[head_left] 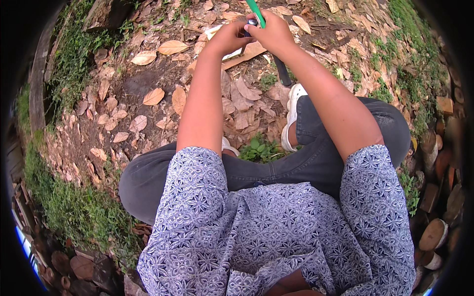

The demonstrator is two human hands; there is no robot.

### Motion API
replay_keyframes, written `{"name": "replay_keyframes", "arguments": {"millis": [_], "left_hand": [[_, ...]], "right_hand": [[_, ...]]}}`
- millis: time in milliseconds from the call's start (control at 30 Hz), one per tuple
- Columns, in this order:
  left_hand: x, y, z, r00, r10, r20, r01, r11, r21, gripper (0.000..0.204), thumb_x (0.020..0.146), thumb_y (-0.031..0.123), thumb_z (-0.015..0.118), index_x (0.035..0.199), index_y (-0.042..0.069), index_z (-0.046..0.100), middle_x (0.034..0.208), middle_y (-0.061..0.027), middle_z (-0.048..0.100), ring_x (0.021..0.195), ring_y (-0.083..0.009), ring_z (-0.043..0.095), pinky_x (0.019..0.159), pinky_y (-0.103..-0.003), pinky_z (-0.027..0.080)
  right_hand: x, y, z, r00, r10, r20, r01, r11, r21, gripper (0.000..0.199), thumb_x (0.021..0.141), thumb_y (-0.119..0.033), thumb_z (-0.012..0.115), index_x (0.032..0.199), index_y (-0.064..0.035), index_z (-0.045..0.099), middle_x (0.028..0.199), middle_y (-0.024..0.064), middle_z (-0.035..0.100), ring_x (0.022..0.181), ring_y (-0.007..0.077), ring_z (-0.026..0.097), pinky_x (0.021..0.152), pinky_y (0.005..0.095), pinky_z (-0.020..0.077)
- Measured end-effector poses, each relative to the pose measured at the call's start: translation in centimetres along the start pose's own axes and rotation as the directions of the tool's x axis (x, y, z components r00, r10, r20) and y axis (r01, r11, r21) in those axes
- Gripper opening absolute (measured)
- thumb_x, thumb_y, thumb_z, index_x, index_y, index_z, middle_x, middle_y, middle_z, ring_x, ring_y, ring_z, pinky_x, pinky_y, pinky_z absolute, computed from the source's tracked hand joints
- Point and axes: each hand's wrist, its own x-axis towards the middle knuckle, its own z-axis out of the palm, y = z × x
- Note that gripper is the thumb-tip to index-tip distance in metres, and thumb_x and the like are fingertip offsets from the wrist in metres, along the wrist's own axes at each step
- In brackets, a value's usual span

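My left hand (229, 39) and my right hand (271, 33) meet at the top middle, both closed. My left fingers wrap a tool with a dark blue rounded handle end (252, 22); a thin dark shaft points down below it, too small to name surely. In my right hand is a long tool with a green shaft (256, 12) and a black grip (282, 71); its upper end lies outside the picture. My right thumb is against the blue handle. Under my hands lies a pale piece of wood (249, 53), partly hidden.
I sit on leaf-covered ground (133, 84), legs folded in dark trousers (261, 170), with white shoes (294, 111). Green weeds (84, 222) grow at left. Stacked cut logs (433, 234) stand along the right, and a log (106, 15) lies at upper left.
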Motion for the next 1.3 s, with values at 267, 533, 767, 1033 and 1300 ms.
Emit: {"name": "replay_keyframes", "arguments": {"millis": [267, 533, 767, 1033, 1300], "left_hand": [[-1.2, -2.3, 0.3, 0.993, -0.106, -0.041, 0.111, 0.981, 0.158, 0.032, 0.089, 0.02, 0.078, 0.115, 0.004, 0.067, 0.083, -0.0058, 0.071, 0.074, -0.0144, 0.066, 0.068, -0.034, 0.054], [-1.9, -2.3, 0.2, 0.99, -0.133, -0.04, 0.138, 0.977, 0.165, 0.029, 0.09, 0.01, 0.074, 0.116, -0.001, 0.065, 0.101, -0.0092, 0.075, 0.094, -0.017, 0.072, 0.082, -0.035, 0.057], [-2.4, -2.9, 0.1, 0.992, -0.103, -0.07, 0.111, 0.987, 0.118, 0.034, 0.088, 0.016, 0.078, 0.119, 0.004, 0.068, 0.097, -0.0094, 0.075, 0.088, -0.0179, 0.072, 0.078, -0.035, 0.058], [-2.9, -0.5, 0.6, 0.987, -0.138, -0.086, 0.15, 0.976, 0.161, 0.023, 0.09, 0.005, 0.072, 0.112, 0.0, 0.067, 0.106, -0.0089, 0.076, 0.101, -0.0154, 0.071, 0.085, -0.033, 0.056], [-2.2, 0.3, 1.9, 0.982, -0.131, -0.137, 0.136, 0.99, 0.028, 0.023, 0.091, 0.006, 0.072, 0.113, 0.0, 0.066, 0.107, -0.0097, 0.075, 0.105, -0.0181, 0.071, 0.089, -0.034, 0.056]], "right_hand": [[-0.2, 0.2, 1.3, 0.998, 0.031, 0.051, -0.034, 0.998, 0.054, 0.035, 0.082, -0.028, 0.078, 0.111, -0.0091, 0.073, 0.096, 0.0149, 0.074, 0.089, 0.0302, 0.072, 0.082, 0.0416, 0.0558], [-0.4, -0.7, 1.2, 0.997, 0.043, 0.072, -0.046, 0.998, 0.044, 0.032, 0.084, -0.024, 0.075, 0.112, -0.0092, 0.074, 0.098, 0.0155, 0.073, 0.09, 0.03, 0.072, 0.082, 0.0417, 0.0555], [-1.2, -2.0, 0.5, 0.995, 0.029, 0.097, -0.037, 0.996, 0.08, 0.027, 0.083, -0.019, 0.074, 0.108, -0.008, 0.076, 0.094, 0.0146, 0.073, 0.085, 0.027, 0.072, 0.079, 0.039, 0.0564], [-1.0, -1.2, 0.7, 0.996, -0.046, 0.076, 0.037, 0.992, 0.117, 0.034, 0.081, -0.024, 0.074, 0.111, -0.0089, 0.075, 0.088, 0.0101, 0.074, 0.07, 0.0174, 0.068, 0.064, 0.0337, 0.0544], [-1.1, -1.9, -1.0, 0.989, 0.065, 0.136, -0.089, 0.98, 0.18, 0.035, 0.083, -0.024, 0.075, 0.114, -0.0091, 0.074, 0.085, 0.0062, 0.073, 0.061, 0.0111, 0.064, 0.056, 0.0297, 0.0516]]}}
